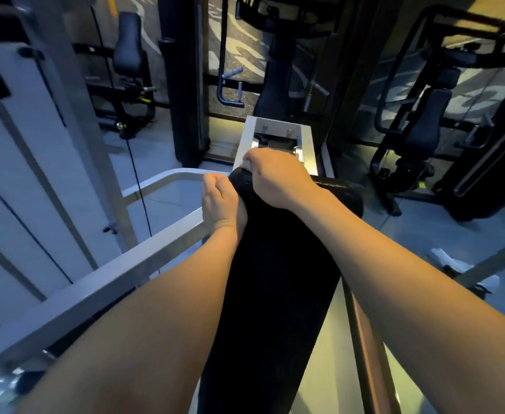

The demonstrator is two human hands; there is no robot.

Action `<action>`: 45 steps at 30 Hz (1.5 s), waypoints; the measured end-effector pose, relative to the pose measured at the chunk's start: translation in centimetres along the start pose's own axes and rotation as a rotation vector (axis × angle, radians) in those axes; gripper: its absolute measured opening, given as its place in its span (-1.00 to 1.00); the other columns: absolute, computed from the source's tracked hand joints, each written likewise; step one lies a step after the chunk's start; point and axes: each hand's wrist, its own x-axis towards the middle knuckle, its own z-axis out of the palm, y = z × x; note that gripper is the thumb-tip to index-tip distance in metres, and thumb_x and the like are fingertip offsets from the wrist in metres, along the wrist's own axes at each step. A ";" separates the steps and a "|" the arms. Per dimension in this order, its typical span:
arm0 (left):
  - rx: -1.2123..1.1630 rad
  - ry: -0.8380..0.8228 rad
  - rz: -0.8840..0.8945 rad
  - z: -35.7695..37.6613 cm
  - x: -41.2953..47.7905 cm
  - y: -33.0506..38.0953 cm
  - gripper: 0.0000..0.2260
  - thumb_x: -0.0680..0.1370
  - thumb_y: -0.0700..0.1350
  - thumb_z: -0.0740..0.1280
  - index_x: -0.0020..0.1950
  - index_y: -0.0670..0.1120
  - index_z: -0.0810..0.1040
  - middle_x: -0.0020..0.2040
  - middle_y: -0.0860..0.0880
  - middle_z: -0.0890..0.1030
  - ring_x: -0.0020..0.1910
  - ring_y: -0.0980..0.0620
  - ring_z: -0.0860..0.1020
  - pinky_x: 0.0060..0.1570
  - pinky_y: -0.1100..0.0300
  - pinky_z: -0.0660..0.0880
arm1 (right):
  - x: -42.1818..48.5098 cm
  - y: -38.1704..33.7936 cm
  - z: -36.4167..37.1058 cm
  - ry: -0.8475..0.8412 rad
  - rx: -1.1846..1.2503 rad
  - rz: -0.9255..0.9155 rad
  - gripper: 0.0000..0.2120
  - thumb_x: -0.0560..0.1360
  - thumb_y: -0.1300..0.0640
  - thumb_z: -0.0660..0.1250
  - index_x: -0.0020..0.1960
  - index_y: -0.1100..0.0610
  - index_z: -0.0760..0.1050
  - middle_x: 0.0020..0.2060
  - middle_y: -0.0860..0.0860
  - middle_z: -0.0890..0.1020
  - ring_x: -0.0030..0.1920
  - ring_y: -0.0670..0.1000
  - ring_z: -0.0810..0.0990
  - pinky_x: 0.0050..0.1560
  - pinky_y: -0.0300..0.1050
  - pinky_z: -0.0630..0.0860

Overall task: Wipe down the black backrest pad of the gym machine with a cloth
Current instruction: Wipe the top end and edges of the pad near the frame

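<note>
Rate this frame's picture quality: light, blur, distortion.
Head view: the light is dim and bluish, with a yellow-green cast low on the right. The pad is so dark that its surface detail is lost. The white panel at left is smeared by blur. The wide-angle lens tilts the left post outward. The left hand and right hand are fairly sharp.

Bare L hand point(219, 201) & R hand point(278, 180), forearms point(161, 324) bare up to frame edge.
</note>
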 end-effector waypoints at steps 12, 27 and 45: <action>-0.007 -0.048 0.128 -8.8 -0.7 3.2 -0.89 0.62 -0.16 0.13 0.04 -0.01 0.42 -0.05 -0.03 0.50 -0.16 -0.01 0.44 -0.26 0.12 0.34 | -0.3 -0.8 -2.1 -0.157 0.231 -0.094 -0.46 0.60 -0.06 0.35 0.53 0.04 0.35 0.43 0.04 0.41 0.38 0.05 0.44 0.25 -0.17 0.34; 0.517 -0.476 0.494 -2.9 0.5 5.8 -0.69 0.71 0.02 0.11 0.28 -0.02 0.58 0.20 -0.06 0.56 0.20 -0.07 0.51 0.15 0.10 0.42 | -3.0 2.8 1.7 0.291 -0.139 0.193 -0.81 0.58 0.06 0.16 -0.01 0.13 0.50 -0.09 0.08 0.57 -0.14 0.16 0.57 -0.25 -0.04 0.39; 0.245 -0.175 0.444 -1.1 0.0 1.7 -0.65 0.72 0.08 0.03 0.02 0.02 0.58 -0.28 0.13 0.51 -0.24 0.13 0.49 -0.28 0.19 0.35 | -2.4 3.5 4.1 0.555 -0.278 0.100 -0.79 0.50 0.05 0.13 -0.15 0.11 0.49 -0.29 0.06 0.55 -0.34 0.10 0.47 -0.28 -0.15 0.19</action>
